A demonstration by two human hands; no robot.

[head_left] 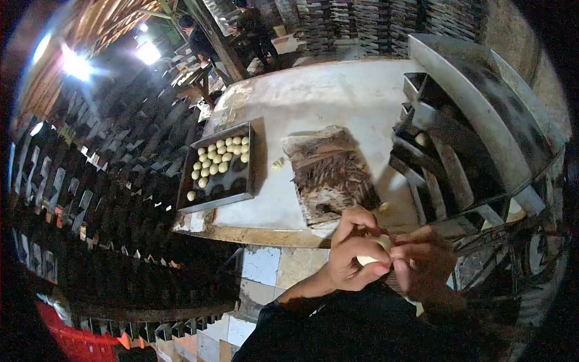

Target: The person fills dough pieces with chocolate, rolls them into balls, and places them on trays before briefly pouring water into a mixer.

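My left hand is closed around a pale, smooth piece of dough, which shows between the thumb and fingers. My right hand is pressed up against it, with thumb and fingers pinched together at the dough's right edge. The right hand is slightly blurred, and its fingers cover part of the dough. Both hands are in front of the table's near edge. Just beyond them lies a dark-stained, flour-dusted cloth or sheet. Small pale scraps rest to its left.
On the table's left, a metal tray holds several round dough balls. Metal trays are piled at the right, one small ball among them. Stacked dark trays fill the left side. People are in the background.
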